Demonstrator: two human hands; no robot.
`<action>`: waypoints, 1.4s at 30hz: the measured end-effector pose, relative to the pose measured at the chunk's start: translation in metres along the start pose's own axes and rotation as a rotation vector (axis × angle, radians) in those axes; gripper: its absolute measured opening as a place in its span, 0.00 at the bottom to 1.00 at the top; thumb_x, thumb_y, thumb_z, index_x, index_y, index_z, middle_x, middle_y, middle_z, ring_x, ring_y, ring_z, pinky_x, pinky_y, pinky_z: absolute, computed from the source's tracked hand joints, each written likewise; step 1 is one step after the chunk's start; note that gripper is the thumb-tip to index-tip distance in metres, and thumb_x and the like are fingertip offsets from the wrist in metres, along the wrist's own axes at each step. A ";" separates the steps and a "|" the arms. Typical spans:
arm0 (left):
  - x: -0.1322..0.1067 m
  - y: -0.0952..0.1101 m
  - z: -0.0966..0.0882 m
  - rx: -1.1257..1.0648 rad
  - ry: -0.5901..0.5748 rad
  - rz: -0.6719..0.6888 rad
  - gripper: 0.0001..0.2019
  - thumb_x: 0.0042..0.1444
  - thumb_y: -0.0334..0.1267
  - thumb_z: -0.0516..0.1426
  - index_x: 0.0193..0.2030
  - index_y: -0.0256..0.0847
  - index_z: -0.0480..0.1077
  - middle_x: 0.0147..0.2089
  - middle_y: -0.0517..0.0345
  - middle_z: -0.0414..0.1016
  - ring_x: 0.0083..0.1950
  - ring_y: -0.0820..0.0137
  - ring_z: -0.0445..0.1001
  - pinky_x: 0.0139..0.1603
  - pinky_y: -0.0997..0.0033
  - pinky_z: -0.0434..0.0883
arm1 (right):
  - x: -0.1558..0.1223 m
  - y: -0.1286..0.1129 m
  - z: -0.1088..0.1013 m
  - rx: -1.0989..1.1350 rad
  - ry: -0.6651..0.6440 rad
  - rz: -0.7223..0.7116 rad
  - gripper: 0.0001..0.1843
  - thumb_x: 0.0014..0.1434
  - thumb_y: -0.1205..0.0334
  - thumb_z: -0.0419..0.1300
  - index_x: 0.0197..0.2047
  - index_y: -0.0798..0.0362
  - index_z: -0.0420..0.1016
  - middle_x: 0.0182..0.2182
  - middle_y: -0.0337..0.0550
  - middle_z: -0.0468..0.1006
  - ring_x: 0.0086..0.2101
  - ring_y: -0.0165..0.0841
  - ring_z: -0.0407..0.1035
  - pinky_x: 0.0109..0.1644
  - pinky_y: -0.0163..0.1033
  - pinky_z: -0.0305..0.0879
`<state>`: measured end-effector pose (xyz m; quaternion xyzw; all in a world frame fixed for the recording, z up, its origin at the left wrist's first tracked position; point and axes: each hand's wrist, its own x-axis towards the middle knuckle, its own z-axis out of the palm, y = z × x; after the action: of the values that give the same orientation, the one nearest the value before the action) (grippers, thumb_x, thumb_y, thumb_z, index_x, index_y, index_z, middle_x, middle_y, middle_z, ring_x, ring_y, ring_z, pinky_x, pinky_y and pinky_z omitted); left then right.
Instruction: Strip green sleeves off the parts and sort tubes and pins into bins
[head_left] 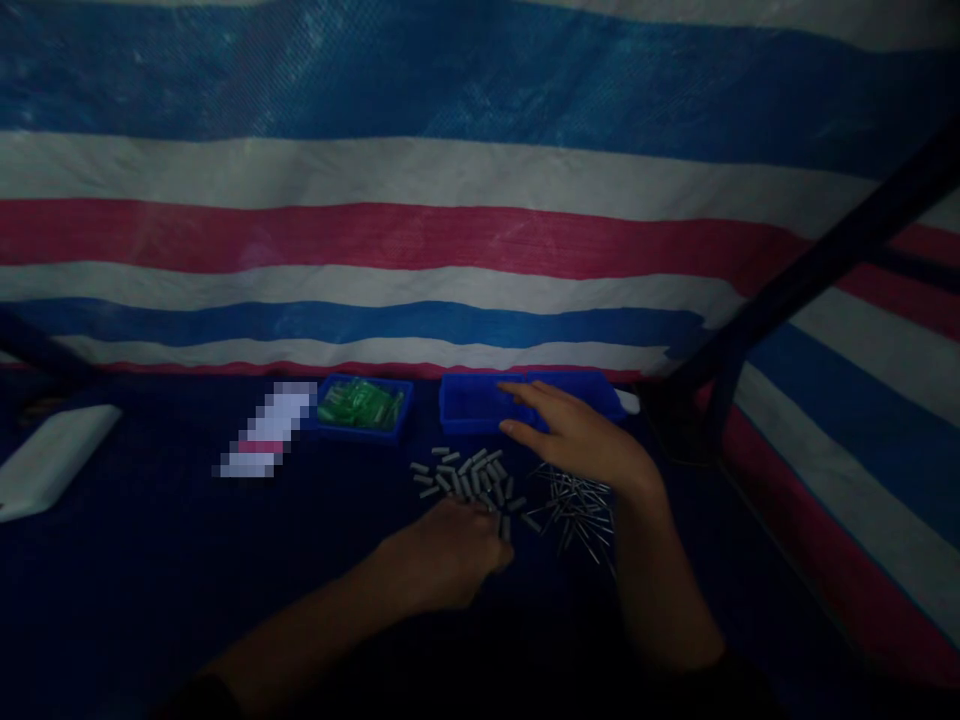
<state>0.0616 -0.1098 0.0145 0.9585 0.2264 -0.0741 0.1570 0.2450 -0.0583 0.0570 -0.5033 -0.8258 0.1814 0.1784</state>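
Observation:
My left hand (454,555) is closed at the near edge of a loose pile of small grey cylinders (476,470). Its fingertips are hidden from me, so whatever they pinch cannot be made out. Over to the right, my right hand (577,435) reaches forward with fingers stretched out and thumb apart. It hovers over or beside two blue trays, a left one (469,412) and a right one (592,382) partly covered by the hand. Beneath the right wrist lie scattered thin metal rods (577,510), some hidden by the forearm.
A blue tray (397,434) with green plastic-wrapped contents (360,403) stands left of the pile. Farther left lie a pixelated pale sheet (277,425) and a white object (60,455). Dark frame bars (810,260) and a striped tarp (375,235) enclose the dark table.

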 end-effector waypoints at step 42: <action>0.006 -0.093 0.009 -0.086 0.126 -0.624 0.12 0.54 0.28 0.48 0.44 0.35 0.65 0.39 0.42 0.73 0.40 0.59 0.74 0.39 0.62 0.67 | 0.050 0.033 0.075 0.001 0.451 0.083 0.06 0.58 0.65 0.52 0.34 0.55 0.70 0.32 0.46 0.73 0.35 0.35 0.68 0.41 0.39 0.63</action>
<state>0.0241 -0.0315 -0.0202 0.8380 0.5214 -0.0496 0.1529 0.2132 -0.0083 -0.0185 -0.5645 -0.7436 0.0717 0.3511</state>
